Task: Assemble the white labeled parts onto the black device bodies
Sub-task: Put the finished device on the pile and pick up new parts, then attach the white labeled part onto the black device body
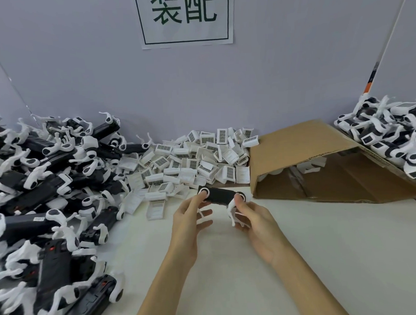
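Note:
A black device body (pixel 220 196) with white rounded ends and thin white legs is held level above the table, between both hands. My left hand (pixel 189 220) grips its left end with the thumb on the white cap. My right hand (pixel 254 220) grips its right end, fingers around the white legs. Just behind lies a heap of white labeled parts (pixel 190 161) with barcode stickers. No white labeled part is in either hand.
A large pile of black device bodies (pixel 45 198) fills the left side. A tipped-over cardboard box (pixel 320 162) lies at the right, and a pile of devices carrying white parts (pixel 390 136) sits behind it. A paper sign (pixel 185 16) hangs on the wall.

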A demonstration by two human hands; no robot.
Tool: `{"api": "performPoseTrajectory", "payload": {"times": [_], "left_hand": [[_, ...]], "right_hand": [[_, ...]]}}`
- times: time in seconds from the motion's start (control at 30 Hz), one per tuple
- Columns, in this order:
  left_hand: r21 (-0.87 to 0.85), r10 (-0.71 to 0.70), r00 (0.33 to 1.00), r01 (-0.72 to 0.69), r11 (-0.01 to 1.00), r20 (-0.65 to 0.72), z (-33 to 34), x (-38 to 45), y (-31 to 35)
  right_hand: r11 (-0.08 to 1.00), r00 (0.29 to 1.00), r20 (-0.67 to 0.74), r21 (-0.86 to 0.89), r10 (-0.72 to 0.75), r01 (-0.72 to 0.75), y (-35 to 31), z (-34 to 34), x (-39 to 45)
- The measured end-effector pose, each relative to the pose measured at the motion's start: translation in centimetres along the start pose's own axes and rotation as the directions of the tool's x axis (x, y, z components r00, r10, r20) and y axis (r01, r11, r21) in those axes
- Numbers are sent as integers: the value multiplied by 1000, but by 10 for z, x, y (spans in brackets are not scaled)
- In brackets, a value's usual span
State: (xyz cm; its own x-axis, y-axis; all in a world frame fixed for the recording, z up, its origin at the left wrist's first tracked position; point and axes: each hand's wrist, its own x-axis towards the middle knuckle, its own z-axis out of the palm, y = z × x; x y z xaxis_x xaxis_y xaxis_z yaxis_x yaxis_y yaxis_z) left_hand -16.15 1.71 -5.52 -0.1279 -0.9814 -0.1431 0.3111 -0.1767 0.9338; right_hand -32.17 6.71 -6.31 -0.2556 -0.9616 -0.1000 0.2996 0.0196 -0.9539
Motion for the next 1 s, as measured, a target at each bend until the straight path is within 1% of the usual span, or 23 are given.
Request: {"api": "performPoseTrajectory", "payload": {"times": [0.07,0.13,0.2,0.27,0.33,0.4,0.47,0.6,0.67,0.7,0.77,0.8,0.83,0.9,0.97,1.0], "left_hand": [[141,61,998,-61,988,5,0,-1,0],[222,143,989,-148,964,38,-2,-5,2],[248,182,978,-203,947,103,-6,-6,3],[254,186,966,-228,940,179,-9,-6,6],[253,192,949,-255,933,249,-11,-7,8],[275,196,935,-280,920,296,-11,-9,8],[302,246,926,-331,894,288,-9,-11,7],[325,411,876,-477,817,252,-7,-15,9],[396,456,849,-528,751,267,-9,-15,8],[441,488,823,-568,695,290,-10,-15,7],[520,552,730,-679,518,403,-12,-13,4],[538,550,684,-725,431,480,-13,-12,3],[547,521,656,-750,372,546,-13,-10,1],[552,455,631,-773,311,628,-15,-6,-1],[533,425,609,-793,296,670,-17,-2,-4],[518,417,601,-799,306,681,-17,0,-5]], "right_hand": [[999,999,31,37,-22,21,-2,-3,-1],[998,996,55,-6,-69,69,-7,-7,-3],[992,989,89,-39,-114,118,-12,-10,-6],[990,983,133,-35,-129,135,-15,-13,-9],[990,973,183,-2,-140,143,-18,-15,-9],[987,966,205,50,-159,152,-20,-18,-7],[986,961,221,58,-167,158,-23,-21,-7],[984,945,281,-16,-166,178,-22,-23,-7],[986,954,256,-17,-157,167,-18,-21,-5],[989,965,222,-20,-140,148,-18,-19,-5],[996,988,136,-40,-78,84,-18,-15,-6],[999,996,85,-17,-32,34,-19,-14,-6],[999,999,39,37,20,-21,-20,-15,-6],[980,993,-26,166,114,-108,-21,-21,-3],[953,985,-74,274,157,-131,-21,-25,-1],[940,982,-87,315,169,-133,-20,-27,0]]}}
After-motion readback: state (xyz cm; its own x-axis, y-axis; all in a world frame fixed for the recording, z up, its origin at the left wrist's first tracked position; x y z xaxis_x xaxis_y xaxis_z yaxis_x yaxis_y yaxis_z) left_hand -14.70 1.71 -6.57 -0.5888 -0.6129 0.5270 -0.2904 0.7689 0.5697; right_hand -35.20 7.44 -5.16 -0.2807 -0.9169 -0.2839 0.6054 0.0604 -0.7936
